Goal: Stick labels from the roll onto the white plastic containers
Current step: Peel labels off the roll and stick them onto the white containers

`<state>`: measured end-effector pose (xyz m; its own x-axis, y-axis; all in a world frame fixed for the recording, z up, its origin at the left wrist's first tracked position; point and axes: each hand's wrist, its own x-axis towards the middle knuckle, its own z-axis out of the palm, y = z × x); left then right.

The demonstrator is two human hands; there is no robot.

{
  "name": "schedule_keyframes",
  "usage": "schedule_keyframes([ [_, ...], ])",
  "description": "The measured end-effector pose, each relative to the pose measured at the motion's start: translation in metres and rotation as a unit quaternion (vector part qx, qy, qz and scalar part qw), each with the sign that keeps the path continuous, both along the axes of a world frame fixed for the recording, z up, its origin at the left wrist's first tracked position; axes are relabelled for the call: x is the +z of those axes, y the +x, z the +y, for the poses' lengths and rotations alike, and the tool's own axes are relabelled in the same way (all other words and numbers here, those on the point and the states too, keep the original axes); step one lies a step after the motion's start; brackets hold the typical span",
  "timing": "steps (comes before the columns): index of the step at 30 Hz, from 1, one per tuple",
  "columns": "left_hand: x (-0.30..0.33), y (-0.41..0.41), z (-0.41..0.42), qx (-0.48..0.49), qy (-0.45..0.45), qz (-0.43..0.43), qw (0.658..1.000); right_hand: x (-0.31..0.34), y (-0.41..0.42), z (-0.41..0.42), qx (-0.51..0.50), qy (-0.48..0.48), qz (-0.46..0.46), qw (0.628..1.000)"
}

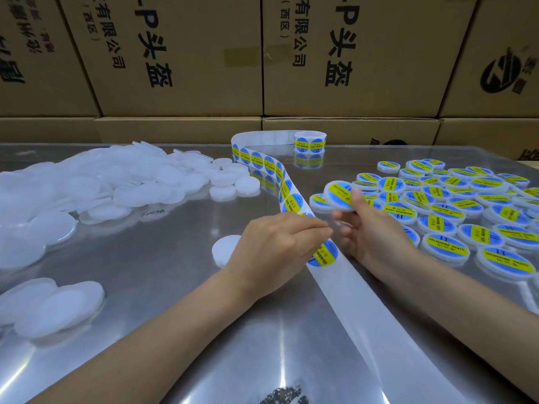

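while my right hand grips a labelled container by its rim, tilted up above the middle of the counter, my left hand lies over the label strip with fingers curled, pinching at the strip's edge just above a blue and yellow label. i see that label partly under my left fingertips. the strip runs from the roll, which stands near the counter's far edge, curves toward me through the middle, and goes on as bare backing paper to the near edge. one plain white container lies just left of my left hand. a heap of unlabelled containers fills the counter's left side, with a few more near the left edge. finished labelled containers crowd the right side. cardboard boxes are stacked behind the far edge.
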<state>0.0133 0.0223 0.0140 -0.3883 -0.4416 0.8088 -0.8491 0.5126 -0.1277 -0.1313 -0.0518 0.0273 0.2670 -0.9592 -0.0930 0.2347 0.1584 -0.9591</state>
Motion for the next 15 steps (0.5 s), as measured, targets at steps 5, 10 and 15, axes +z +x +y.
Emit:
schedule_keyframes([
  [5,-0.0036,-0.0011,0.0002,0.055,0.096,-0.03,0.993,-0.0013,-0.0071,-0.0088,-0.001,0.053,-0.067,0.996],
  [10,-0.0046,0.001,0.0004,0.084,0.157,-0.022,0.984,-0.0045,-0.008,-0.012,0.024,0.077,-0.052,0.995],
  [15,-0.0056,0.0042,-0.0002,0.087,0.229,0.006,0.97,-0.0072,-0.0116,-0.0114,-0.011,0.059,-0.08,0.995],
])
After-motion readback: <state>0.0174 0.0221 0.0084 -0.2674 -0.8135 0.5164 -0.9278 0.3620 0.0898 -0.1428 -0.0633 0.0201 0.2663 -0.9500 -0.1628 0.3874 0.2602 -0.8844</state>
